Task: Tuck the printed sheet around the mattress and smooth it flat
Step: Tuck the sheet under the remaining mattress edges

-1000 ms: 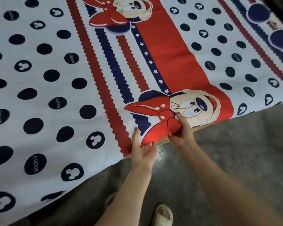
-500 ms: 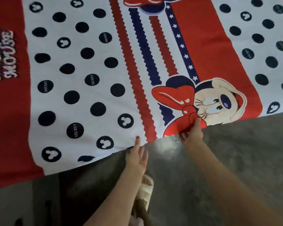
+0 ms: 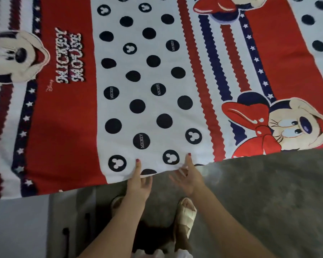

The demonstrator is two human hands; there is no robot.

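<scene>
The printed sheet (image 3: 153,90) is lying spread over the bed and filling the upper part of the head view, from nine o'clock round to three o'clock. Its top face is looking smooth, with no clear wrinkles showing, so the flattening seems largely done on this stretch. The mattress itself is hidden under the cloth. The near edge is running from about eight o'clock, low on the left, up toward three o'clock on the right. That edge is looking drawn under along the bed side, so the tuck is probably under way here, though what is happening beneath the edge cannot be seen. How the other sides are standing is out of sight.

The left hand (image 3: 138,183) is reaching to the edge at about six o'clock. One straight finger is lying on top of the cloth and the other fingers are bending under the hem, so its grip is pinching the sheet edge. The right hand (image 3: 189,178) is just beside it, toward five o'clock. One finger is touching the cloth and the rest are spreading loose, so its grip is relaxed and holding nothing.

The stripes and the star bands are running from twelve o'clock toward six o'clock, slightly fanned. The sheet's long axis cannot be judged, as its ends are cut off.

Below, the grey floor (image 3: 268,202) and a pale sandal (image 3: 186,215) are showing.
</scene>
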